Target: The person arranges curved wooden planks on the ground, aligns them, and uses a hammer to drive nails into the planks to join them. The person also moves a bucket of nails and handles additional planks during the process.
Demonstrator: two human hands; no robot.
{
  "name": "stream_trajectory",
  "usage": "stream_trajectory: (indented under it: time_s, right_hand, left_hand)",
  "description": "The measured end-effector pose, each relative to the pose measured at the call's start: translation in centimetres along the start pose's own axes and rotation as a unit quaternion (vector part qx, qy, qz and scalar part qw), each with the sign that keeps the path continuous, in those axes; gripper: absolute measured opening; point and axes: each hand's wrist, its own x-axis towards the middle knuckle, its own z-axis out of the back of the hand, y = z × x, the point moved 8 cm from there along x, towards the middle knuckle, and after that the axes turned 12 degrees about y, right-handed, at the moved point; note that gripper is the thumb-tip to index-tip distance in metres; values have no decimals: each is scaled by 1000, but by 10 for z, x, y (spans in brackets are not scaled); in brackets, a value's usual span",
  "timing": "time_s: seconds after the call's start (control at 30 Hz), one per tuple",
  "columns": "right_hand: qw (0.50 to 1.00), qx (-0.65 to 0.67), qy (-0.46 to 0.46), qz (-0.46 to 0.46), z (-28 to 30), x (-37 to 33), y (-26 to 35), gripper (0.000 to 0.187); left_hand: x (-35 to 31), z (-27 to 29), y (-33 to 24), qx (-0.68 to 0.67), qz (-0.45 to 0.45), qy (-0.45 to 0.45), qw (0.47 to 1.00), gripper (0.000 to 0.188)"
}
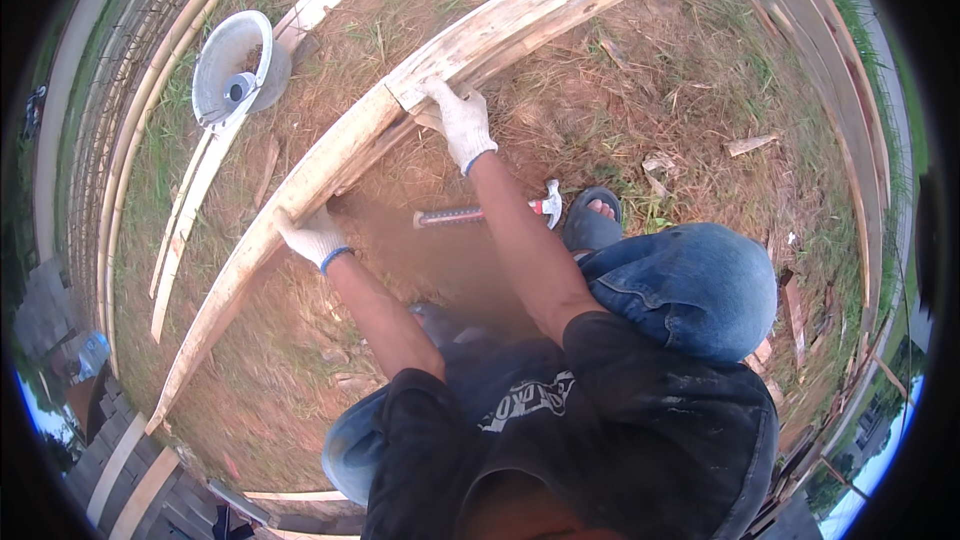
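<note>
Two long pale timbers meet end to end in front of me: a left board (325, 162) and a right board (520, 20). My left hand (314, 239), in a white knit glove with a blue cuff, grips the near edge of the left board. Its fingertips are partly hidden behind the wood. My right hand (464, 127), gloved the same way, is closed on the end of the right board, close to the joint. On the ground below my right forearm lies a claw hammer (455, 216) with a red and dark handle.
A whitish bucket (277, 75) with a round dark-centred item inside stands at the far left by a narrow plank (180, 240). Stacked long boards (840, 90) line the right side. Wood scraps (752, 144) lie on the grassy soil. My sandalled foot (597, 215) is beside the hammer.
</note>
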Motion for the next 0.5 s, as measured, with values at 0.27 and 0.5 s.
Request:
stream_trajectory:
  time_s: [0.27,0.5]
  right_hand:
    - [1000,7,-22,15,1,-5,3,49]
    - [999,-38,-20,20,6,-5,12,53]
  left_hand:
    - [5,7,3,-1,15,-8,1000,83]
    - [-2,1,8,-25,18,6,1000,85]
